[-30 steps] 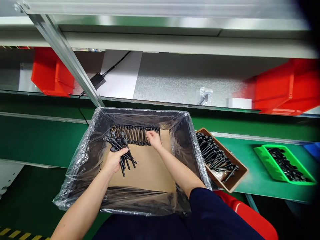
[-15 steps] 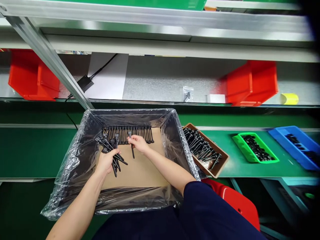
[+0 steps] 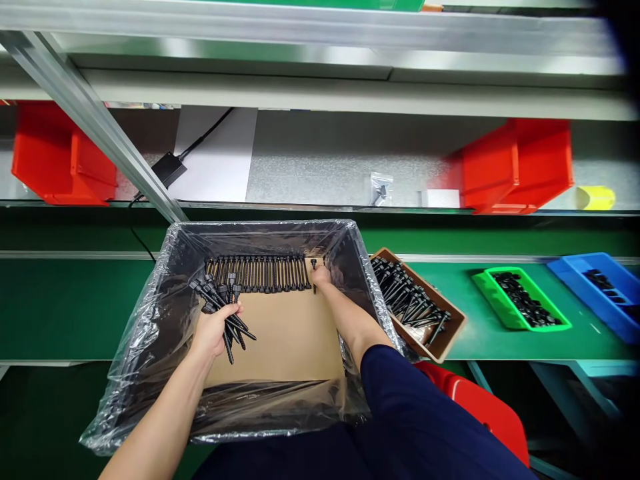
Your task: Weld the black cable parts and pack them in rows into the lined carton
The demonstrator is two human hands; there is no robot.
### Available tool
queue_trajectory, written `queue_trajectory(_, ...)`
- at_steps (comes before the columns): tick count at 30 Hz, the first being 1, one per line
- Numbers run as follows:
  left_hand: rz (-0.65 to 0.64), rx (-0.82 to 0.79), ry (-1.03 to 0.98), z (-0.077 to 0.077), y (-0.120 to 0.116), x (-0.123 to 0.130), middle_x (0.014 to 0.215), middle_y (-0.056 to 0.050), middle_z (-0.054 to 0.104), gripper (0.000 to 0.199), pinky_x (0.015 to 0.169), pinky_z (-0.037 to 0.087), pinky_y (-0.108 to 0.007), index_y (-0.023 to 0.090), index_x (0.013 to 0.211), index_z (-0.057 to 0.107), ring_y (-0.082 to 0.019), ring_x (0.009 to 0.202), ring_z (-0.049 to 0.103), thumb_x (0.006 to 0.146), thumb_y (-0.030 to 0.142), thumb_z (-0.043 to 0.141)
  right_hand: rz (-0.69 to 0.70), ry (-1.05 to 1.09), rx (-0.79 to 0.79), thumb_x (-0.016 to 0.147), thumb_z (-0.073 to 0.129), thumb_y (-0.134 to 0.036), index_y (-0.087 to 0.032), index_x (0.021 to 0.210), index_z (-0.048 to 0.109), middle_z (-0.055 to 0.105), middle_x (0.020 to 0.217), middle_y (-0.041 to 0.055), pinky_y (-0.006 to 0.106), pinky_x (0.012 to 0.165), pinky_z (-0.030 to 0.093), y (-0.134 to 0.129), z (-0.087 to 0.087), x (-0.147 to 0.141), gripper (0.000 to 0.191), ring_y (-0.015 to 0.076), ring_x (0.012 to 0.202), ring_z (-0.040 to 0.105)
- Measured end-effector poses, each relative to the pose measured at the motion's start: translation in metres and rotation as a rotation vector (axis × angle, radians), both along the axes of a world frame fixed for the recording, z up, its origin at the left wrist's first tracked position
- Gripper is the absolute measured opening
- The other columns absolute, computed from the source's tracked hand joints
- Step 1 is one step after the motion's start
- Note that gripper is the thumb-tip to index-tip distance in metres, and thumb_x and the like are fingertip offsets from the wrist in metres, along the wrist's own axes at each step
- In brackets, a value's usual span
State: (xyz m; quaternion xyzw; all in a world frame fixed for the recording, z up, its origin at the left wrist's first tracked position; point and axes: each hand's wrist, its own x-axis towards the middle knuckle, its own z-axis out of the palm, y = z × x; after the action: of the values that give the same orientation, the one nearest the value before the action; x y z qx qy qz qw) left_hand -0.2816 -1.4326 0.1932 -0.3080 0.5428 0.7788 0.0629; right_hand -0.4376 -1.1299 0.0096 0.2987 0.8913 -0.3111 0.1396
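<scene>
My left hand (image 3: 216,328) is closed around a bunch of black, ribbed rod-like parts with wide knobbed heads (image 3: 223,293), held over the left side of the bin. My right hand (image 3: 321,275) pinches a single black rod-like part (image 3: 314,265) upright, its head at the top, at the right end of a row. That row of black rods (image 3: 257,273) lies side by side along the far wall, on a brown cardboard sheet (image 3: 280,337). A large dark bin (image 3: 350,267) lined with clear plastic surrounds all of this.
Right of the bin sits a brown box (image 3: 453,320) heaped with black rods. Beyond it are a green tray (image 3: 560,313) and a blue tray (image 3: 575,267) of small black parts. Red bins (image 3: 543,167) stand on the shelf above. A red chair (image 3: 493,413) is at lower right.
My right hand has moved right with its single rod, from in front of the row's middle to the row's right end. My left hand stays in nearly the same place with its bunch.
</scene>
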Motion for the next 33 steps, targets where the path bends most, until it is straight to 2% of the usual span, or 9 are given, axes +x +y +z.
queue_trajectory(11,-0.015,-0.062,-0.019,-0.007,0.0,-0.001,0.083,-0.01,0.073,0.034,0.075,0.053,-0.032,0.01,0.082,0.071,-0.019,0.076,0.067,0.051,0.02,0.083,0.041,0.062,0.007,0.08,0.06,-0.025,-0.017,0.104,0.071,0.07,0.094,0.0095,0.027,0.077,0.047,-0.008,-0.018,-0.022,0.028,0.021,0.087,0.065)
queue_trajectory(14,-0.039,-0.09,-0.003,-0.008,0.0,-0.001,0.082,-0.009,0.073,0.033,0.075,0.052,-0.031,0.01,0.08,0.072,-0.019,0.076,0.066,0.051,0.021,0.083,0.048,0.111,0.006,0.082,0.057,-0.022,-0.013,0.099,0.072,0.069,0.09,0.011,0.026,0.077,0.045,-0.008,-0.014,-0.02,0.024,0.0197,0.085,0.063)
queue_trajectory(18,-0.086,-0.107,0.013,-0.008,0.001,-0.002,0.082,-0.009,0.073,0.031,0.074,0.05,-0.03,0.011,0.081,0.072,-0.018,0.076,0.065,0.053,0.022,0.081,0.006,0.243,0.01,0.084,0.05,-0.019,-0.013,0.098,0.07,0.067,0.098,0.0123,0.026,0.079,0.045,-0.021,0.002,-0.008,0.026,0.0195,0.089,0.062)
queue_trajectory(20,-0.097,-0.11,0.017,-0.009,0.001,-0.003,0.084,-0.008,0.073,0.032,0.075,0.049,-0.029,0.011,0.081,0.072,-0.018,0.076,0.065,0.052,0.021,0.081,0.038,0.329,-0.179,0.083,0.05,-0.021,-0.015,0.092,0.07,0.068,0.094,0.0089,0.025,0.075,0.047,-0.04,0.016,0.004,0.023,0.0176,0.084,0.062)
queue_trajectory(21,-0.09,-0.116,0.015,-0.01,0.001,-0.003,0.083,-0.008,0.073,0.032,0.074,0.049,-0.029,0.012,0.081,0.072,-0.017,0.075,0.065,0.051,0.021,0.081,0.085,0.357,-0.35,0.082,0.051,-0.024,-0.015,0.089,0.07,0.069,0.089,0.0072,0.024,0.071,0.047,-0.053,0.025,0.012,0.021,0.0163,0.078,0.062)
queue_trajectory(24,-0.063,-0.136,-0.01,-0.013,0.002,-0.002,0.073,-0.005,0.071,0.028,0.068,0.049,-0.029,0.012,0.075,0.07,-0.017,0.068,0.064,0.05,0.021,0.08,0.38,0.215,-0.948,0.079,0.061,-0.039,-0.016,0.09,0.069,0.068,0.079,0.0038,0.022,0.057,0.046,-0.099,0.058,0.042,0.027,0.0114,0.061,0.057)
queue_trajectory(26,-0.07,-0.137,0.01,-0.014,0.003,-0.002,0.067,-0.004,0.069,0.025,0.064,0.048,-0.029,0.012,0.071,0.068,-0.017,0.064,0.062,0.051,0.021,0.08,0.561,0.093,-1.251,0.076,0.065,-0.05,-0.016,0.089,0.068,0.068,0.081,0.0046,0.022,0.056,0.047,-0.129,0.082,0.066,0.037,0.0112,0.062,0.058)
queue_trajectory(28,-0.093,-0.125,0.083,-0.015,0.002,-0.003,0.067,-0.003,0.068,0.022,0.063,0.047,-0.028,0.012,0.071,0.068,-0.016,0.063,0.061,0.053,0.02,0.078,0.597,0.047,-1.37,0.071,0.07,-0.055,-0.015,0.079,0.066,0.066,0.074,0.0032,0.022,0.055,0.046,-0.155,0.103,0.088,0.04,0.0111,0.061,0.057)
queue_trajectory(33,-0.065,-0.181,0.147,-0.016,-0.002,-0.004,0.074,-0.003,0.07,0.023,0.065,0.047,-0.026,0.012,0.074,0.069,-0.014,0.065,0.061,0.054,0.018,0.078,0.273,0.169,-1.341,0.061,0.078,-0.05,-0.017,0.067,0.057,0.058,0.06,-0.0041,0.019,0.046,0.037,-0.182,0.124,0.119,0.04,0.0059,0.048,0.045)
